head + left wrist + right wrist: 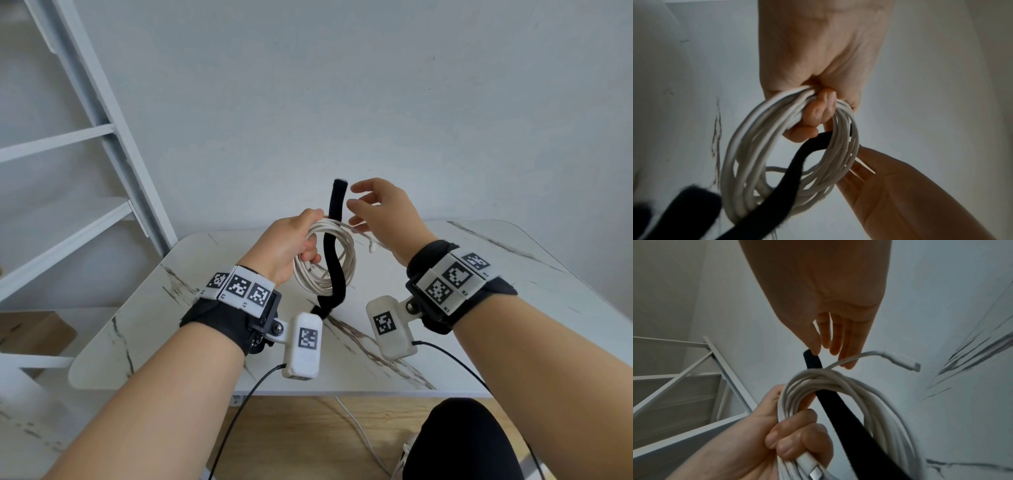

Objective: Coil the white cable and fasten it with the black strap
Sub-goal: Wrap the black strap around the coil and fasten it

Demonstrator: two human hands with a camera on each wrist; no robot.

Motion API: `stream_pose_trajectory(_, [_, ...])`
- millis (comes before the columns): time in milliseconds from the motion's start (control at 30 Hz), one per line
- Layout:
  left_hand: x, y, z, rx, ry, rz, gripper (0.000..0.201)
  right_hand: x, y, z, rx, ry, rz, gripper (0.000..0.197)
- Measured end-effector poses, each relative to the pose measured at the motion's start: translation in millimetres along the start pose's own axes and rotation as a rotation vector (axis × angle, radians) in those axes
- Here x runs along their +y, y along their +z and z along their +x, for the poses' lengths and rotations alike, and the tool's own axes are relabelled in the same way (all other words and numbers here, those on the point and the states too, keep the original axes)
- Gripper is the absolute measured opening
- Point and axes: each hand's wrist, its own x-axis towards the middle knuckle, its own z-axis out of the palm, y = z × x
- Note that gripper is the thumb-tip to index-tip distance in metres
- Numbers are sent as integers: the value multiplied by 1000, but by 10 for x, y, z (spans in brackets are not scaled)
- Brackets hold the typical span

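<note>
White cable (325, 260) coiled, gripped in left hand (291, 245); black strap (334, 246) threaded through coil; right hand (383, 212) loosely open, fingertips (815, 350) touching strap's upper end.

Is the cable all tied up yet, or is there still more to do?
Not yet. The white cable is already wound into loops, gripped by the left hand. The black strap is threaded through the coil, its top end standing free beside the open right hand. Still left: wrapping the strap around and fastening it.
</note>
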Motion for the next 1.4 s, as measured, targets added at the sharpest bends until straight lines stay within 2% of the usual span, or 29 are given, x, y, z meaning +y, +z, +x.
stream_pose_trajectory(100, [-3, -51, 30, 44, -16, -65, 37, 17, -7, -28, 90, -50, -139, 8])
stream_pose_trajectory(167, [-8, -83, 54, 78, -24, -89, 35, 14, -6, -74, 94, -80, -198, 15])
stream_pose_trajectory(267, [-15, -111, 86, 133, -20, -127, 34, 8, 36, -160, -95, -51, -365, 37])
stream_pose_trajectory(333, [-12, -117, 98, 167, -18, -146, 31, 51, 100, -212, -268, -17, -549, 39])
stream_pose_trajectory(400, [-7, -124, 105, 194, -18, -157, 30, 114, 172, -238, -369, -25, -703, 39])
stream_pose_trajectory(467, [-7, -133, 109, 210, -18, -168, 29, 145, 230, -257, -386, -49, -799, 38])
stream_pose_trajectory(600, [-13, -150, 100, 229, -11, -187, 31, 123, 323, -309, -331, -87, -867, 29])
stream_pose_trajectory(767, [-3, -193, 86, 246, -5, -227, 32, 119, 356, -308, -271, -90, -809, 15])
stream_pose_trajectory(900, [-5, -212, 81, 269, 1, -225, 32, 106, 392, -353, -315, -50, -732, 33])
stream_pose_trajectory(1067, [-29, -245, 80, 268, -3, -302, 30, 150, 437, -331, -341, -54, -730, 28])
stream_pose_trajectory(1200, [-38, -262, 80, 289, -7, -325, 26, 151, 476, -345, -367, -2, -586, 29])
stream_pose_trajectory(1300, [-37, -297, 74, 304, 6, -317, 18, 143, 447, -316, -358, 15, -462, 10])
stream_pose_trajectory(1400, [-44, -332, 77, 316, 20, -308, 20, 122, 402, -301, -327, 33, -352, 17])
